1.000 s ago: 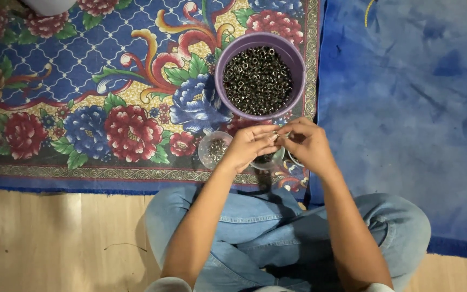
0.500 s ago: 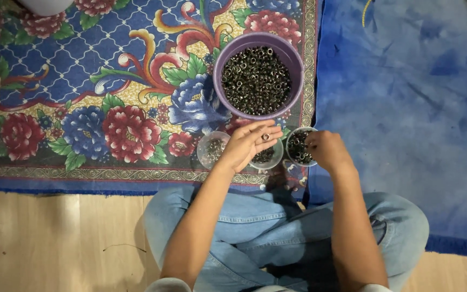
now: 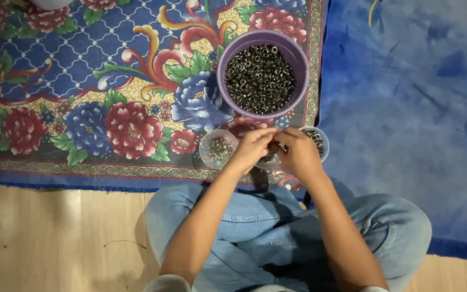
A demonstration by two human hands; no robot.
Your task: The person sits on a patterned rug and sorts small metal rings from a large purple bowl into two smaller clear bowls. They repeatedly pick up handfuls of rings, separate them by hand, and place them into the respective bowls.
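Two hands: left hand [image 3: 252, 147] and right hand [image 3: 297, 152] meet fingertip to fingertip at the picture's centre, fingers curled together over something too small to make out; cannot tell what they pinch.
Purple bowl [image 3: 261, 80]: at 12 o'clock from the hands, close above them, full of small dark metal rings [image 3: 259, 78]; its rim sits near the right border of the carpet.
Left clear cup [image 3: 218, 148]: at 9 o'clock, just beside the left hand, a few rings inside.
Right clear cup [image 3: 318, 141]: at 2 o'clock from the right hand, partly covered by it, rings inside, on the carpet's right edge.
Floral carpet [image 3: 109, 97]: runs from 9 to 11 o'clock, open and uncluttered; its fringed lower edge lies just above the knees.
Blue mat [image 3: 406, 108]: fills 1 to 4 o'clock, bare.
Wooden floor [image 3: 55, 238]: at 7 o'clock, bare boards.
Legs in jeans [image 3: 255, 221]: crossed at 6 o'clock, beneath both forearms.
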